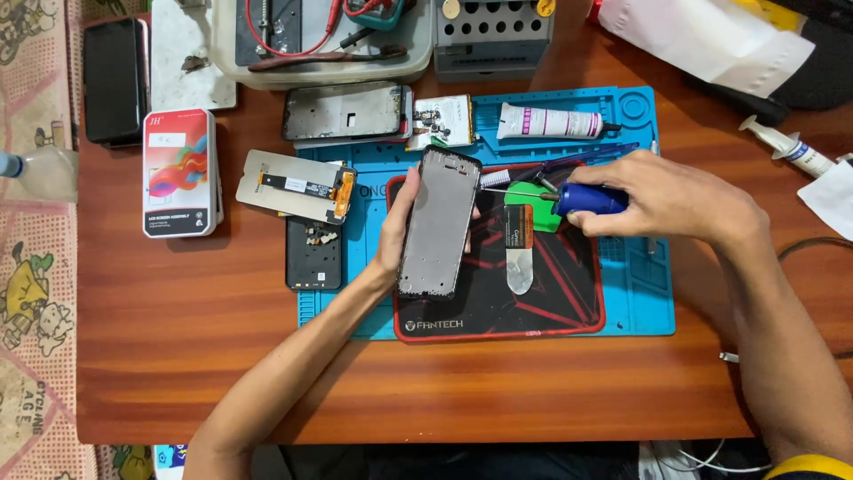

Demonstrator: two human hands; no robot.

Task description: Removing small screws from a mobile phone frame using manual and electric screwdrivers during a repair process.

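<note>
My left hand [397, 233] holds a phone frame [439, 222] upright by its left edge, above a black and red pad [551, 302]. My right hand [666, 197] grips a blue-handled screwdriver [586, 199] whose thin metal shaft points left toward the frame's top right edge. A toothbrush [569, 164] lies just behind the screwdriver, its bristled head near the frame's upper corner. An opening pick card [519, 249] and a green pick [533, 216] rest on the pad below the tool.
A blue work mat [635, 284] lies under the pad. On and around it are a display panel [298, 185], a phone back part [313, 255], another frame [346, 111], a white tube [551, 121], a boxed screen [178, 172], a dark phone [114, 80], a syringe [786, 147] and a grey tool holder [493, 36].
</note>
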